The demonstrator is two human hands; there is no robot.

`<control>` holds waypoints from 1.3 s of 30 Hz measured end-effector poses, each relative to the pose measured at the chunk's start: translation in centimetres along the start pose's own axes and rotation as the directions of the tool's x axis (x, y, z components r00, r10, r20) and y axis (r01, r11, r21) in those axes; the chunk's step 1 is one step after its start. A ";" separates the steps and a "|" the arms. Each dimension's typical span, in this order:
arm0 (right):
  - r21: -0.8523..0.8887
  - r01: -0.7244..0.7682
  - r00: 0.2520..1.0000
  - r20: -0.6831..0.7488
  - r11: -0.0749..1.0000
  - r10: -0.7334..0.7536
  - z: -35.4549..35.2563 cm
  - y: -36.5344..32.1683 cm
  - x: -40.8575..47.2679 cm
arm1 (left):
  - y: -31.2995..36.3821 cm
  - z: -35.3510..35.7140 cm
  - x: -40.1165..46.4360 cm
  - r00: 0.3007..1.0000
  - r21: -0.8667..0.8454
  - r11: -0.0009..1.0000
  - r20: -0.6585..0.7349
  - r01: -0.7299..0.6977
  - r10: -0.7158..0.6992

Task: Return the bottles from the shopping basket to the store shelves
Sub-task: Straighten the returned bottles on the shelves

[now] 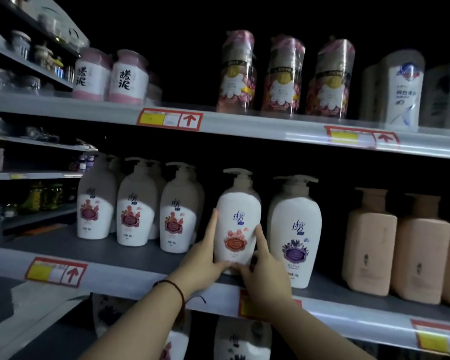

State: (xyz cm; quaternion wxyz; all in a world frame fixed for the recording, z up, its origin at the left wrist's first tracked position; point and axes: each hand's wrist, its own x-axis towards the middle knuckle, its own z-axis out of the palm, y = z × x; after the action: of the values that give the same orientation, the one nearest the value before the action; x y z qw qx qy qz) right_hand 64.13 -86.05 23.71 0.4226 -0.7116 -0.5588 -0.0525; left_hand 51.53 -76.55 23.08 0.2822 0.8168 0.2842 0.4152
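Hands are clasped around a white pump-top bottle with an orange-red floral label (238,219), which is held upright at the front edge of the grey middle shelf (130,261). The left hand (202,258) is pressed flat against the bottle's left side, fingers stretched upward along it; a dark cord bracelet (178,289) is worn at that wrist. The right hand (264,271) is wrapped around the lower right side and base, index finger laid up along the label. Whether the base is fully set down cannot be told, since it is hidden by the hands.

Just right of the right hand, nearly touching the held bottle, a white pump bottle with a purple label (295,229) is seen standing. Further right, peach-coloured square bottles (369,245) are lined up. To the left of the left hand, three white pump bottles with dark red labels (135,206) are ranged in a row. Above the hands, on the upper shelf (244,120), clear-wrapped pink floral bottles (283,76) are stood. Below the forearms, more white bottles (240,339) are glimpsed on a lower shelf.
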 end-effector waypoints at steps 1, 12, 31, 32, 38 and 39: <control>-0.007 -0.005 1.000 -0.002 1.000 0.005 0.2 0.1 0.0 | 0.0 -0.1 0.0 1.000 0.017 1.000 0.005 0.008 -0.008; -0.066 0.187 0.979 -0.068 0.980 -0.192 -3.5 1.1 -2.3 | 3.0 1.0 -1.9 0.963 0.206 0.978 -0.260 -0.020 0.074; -0.093 -0.109 0.994 -0.012 0.990 0.109 -7.1 7.4 -1.0 | 6.1 8.5 -1.3 0.990 0.345 0.938 -0.122 -0.028 0.074; -0.105 -0.105 0.994 -0.016 0.989 0.104 -7.1 7.4 -1.0 | 6.2 8.5 -1.4 0.988 0.345 0.938 -0.137 -0.021 0.072; -0.131 -0.124 0.992 -0.054 0.984 0.118 -6.8 7.4 -1.1 | 6.1 8.7 -1.3 0.988 0.408 0.913 -0.141 0.000 0.063; -0.125 -0.131 0.991 -0.057 0.983 0.125 -6.7 7.4 -1.1 | 6.0 8.8 -1.2 0.987 0.417 0.909 -0.145 0.003 0.063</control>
State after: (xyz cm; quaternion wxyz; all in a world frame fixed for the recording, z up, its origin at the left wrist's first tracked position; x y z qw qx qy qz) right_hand 72.61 -91.46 23.35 0.3917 -0.7703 -0.4970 -0.0784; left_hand 59.68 -83.37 22.28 0.0723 0.8277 0.3744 0.4117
